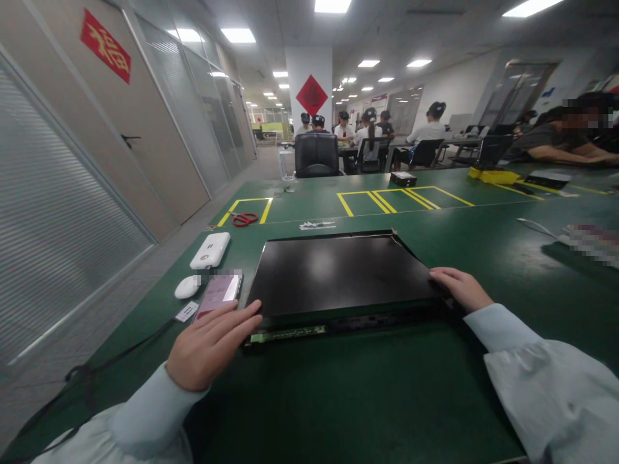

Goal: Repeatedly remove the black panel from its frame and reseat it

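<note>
A black flat screen panel lies on the table over a dark frame, its near edge apart from the frame's front strip. Along that strip, at the left, a narrow green circuit board shows. My left hand has its fingers stretched out, the tips touching the panel's near left corner; its thumb is hidden. At the right edge, my right hand has its fingers bent over the panel's side, with the thumb low and mostly in shadow.
Left of the panel are a phone, a white rounded case and a white box-like device. Red-handled scissors lie farther back. Yellow tape marks the green table. A black box stands behind; people sit beyond.
</note>
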The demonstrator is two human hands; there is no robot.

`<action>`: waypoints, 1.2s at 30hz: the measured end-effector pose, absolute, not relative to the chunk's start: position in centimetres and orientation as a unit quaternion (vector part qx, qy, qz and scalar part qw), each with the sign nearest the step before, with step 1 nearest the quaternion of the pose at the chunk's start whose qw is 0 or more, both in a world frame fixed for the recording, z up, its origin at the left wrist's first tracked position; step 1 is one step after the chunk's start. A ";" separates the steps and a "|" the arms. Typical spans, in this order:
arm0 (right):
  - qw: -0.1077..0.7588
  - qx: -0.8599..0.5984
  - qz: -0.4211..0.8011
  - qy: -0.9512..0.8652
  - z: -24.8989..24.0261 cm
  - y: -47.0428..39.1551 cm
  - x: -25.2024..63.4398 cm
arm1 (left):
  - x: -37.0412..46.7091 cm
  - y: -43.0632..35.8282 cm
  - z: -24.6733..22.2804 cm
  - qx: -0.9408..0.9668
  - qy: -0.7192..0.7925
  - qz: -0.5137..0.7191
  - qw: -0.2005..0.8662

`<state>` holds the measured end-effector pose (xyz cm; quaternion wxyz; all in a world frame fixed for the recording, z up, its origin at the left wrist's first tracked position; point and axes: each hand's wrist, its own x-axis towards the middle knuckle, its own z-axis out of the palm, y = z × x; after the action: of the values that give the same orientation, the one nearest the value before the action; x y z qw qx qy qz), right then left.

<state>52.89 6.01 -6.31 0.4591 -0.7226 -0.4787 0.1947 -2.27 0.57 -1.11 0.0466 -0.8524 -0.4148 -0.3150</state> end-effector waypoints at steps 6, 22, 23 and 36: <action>0.518 -0.680 0.274 -0.441 -6.4 6.1 52.7 | -1.1 1.6 -1.4 -0.748 -0.509 -0.422 -0.066; 0.571 -0.603 0.414 -0.373 -4.2 5.2 52.0 | 3.4 1.9 3.3 -0.186 -0.555 -0.556 -0.590; 0.577 -0.591 0.426 -0.369 -4.0 5.2 51.9 | 3.5 2.0 3.5 -0.179 -0.547 -0.565 -0.591; 0.546 -0.558 0.505 -0.369 -3.5 4.9 51.8 | 3.6 2.8 -0.1 -0.283 -0.475 -0.554 -0.622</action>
<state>51.81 4.87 -3.48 0.5459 -0.5581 -0.3687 0.5046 3.64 2.84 -0.05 -0.6222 -0.2834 -0.4745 -0.5544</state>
